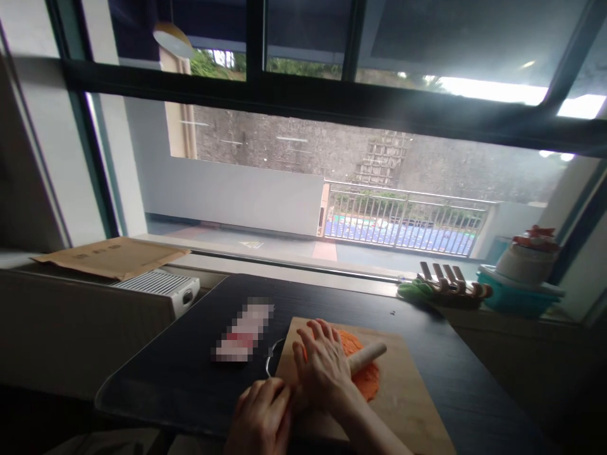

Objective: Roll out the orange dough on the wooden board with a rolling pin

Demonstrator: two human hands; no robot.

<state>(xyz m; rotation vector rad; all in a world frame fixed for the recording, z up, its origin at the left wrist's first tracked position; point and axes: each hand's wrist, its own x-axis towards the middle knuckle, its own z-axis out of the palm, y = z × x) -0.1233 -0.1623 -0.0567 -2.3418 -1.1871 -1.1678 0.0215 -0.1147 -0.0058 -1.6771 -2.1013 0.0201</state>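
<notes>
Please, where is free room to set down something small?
Free: the dark table right of the cutting board, and left of the blurred item to the edge. The board's right strip, beside the orange dough, looks bare. Crowded: the board's left side, with the right hand on the rolling pin and left hand nearby.

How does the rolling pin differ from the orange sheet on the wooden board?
Colour: the rolling pin is pale; the orange sheet is vivid.
Shape: the rolling pin is a slim rod; the orange sheet is flat with an uneven edge.
Position: the rolling pin lies across the orange sheet, which rests on the wooden board.
Shared: the right hand partly hides both.
</notes>
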